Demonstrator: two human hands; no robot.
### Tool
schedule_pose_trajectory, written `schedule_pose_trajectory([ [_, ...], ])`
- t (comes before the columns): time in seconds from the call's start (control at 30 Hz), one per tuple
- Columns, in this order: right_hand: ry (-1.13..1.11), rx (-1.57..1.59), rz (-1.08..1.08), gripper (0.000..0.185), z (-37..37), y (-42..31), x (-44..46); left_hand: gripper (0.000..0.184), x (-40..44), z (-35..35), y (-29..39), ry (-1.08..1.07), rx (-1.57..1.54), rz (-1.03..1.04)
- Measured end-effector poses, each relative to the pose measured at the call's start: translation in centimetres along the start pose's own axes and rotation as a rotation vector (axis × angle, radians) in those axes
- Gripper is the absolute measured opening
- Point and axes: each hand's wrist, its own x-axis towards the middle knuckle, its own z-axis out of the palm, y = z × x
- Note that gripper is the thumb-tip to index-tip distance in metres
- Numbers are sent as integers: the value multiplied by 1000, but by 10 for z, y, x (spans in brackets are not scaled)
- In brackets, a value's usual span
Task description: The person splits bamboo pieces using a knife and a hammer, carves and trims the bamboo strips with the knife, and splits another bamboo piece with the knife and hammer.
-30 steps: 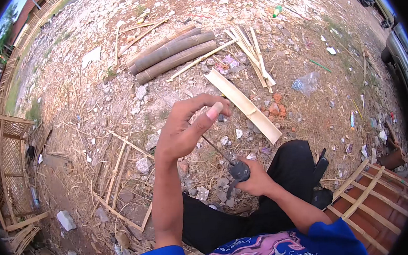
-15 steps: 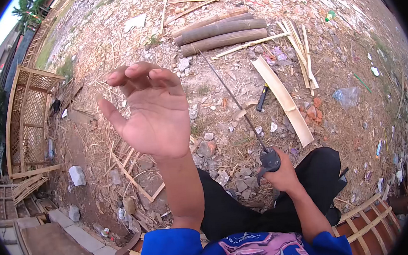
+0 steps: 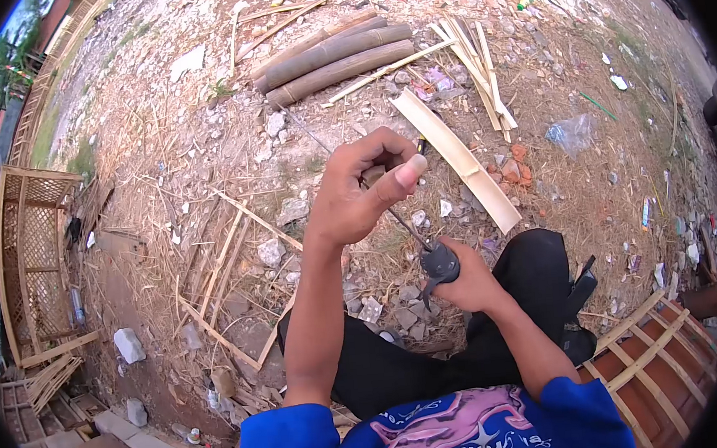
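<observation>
My right hand [image 3: 467, 281] is wrapped round the dark handle of what looks like a hand saw [image 3: 440, 261], seen nearly edge-on. Its long thin blade points up and away, over the ground towards the bamboo poles. My left hand [image 3: 364, 191] is raised in front of the blade and hides its middle. Its fingers are loosely curled, with a gap between thumb and forefinger; nothing shows in it. Beyond the saw lies a split bamboo half [image 3: 457, 159], hollow side up. A tool with a black and yellow handle [image 3: 422, 146] is mostly hidden behind my left hand.
Several bamboo poles [image 3: 337, 61] lie ahead, with split strips [image 3: 474, 67] to their right. More thin strips [image 3: 223, 268] lie left of my legs. Rubble and straw cover the ground. A lattice panel [image 3: 41, 257] stands at far left; a bamboo frame [image 3: 643, 357] is at lower right.
My left hand has turned from a raised, spread palm to loosely curled fingers and moved right, in front of the blade. My right hand still holds the saw. The view has shifted slightly right.
</observation>
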Motion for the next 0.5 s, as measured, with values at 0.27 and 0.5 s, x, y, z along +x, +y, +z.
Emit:
schedule_pose_trajectory([
  [0.27,64,38,41,32,2,1,-7,30,3,6,-14,-59,-197,63],
  [0.5,-10,102,208,37,-2,-5,-46,33,-9,31,2,-263,116,1],
])
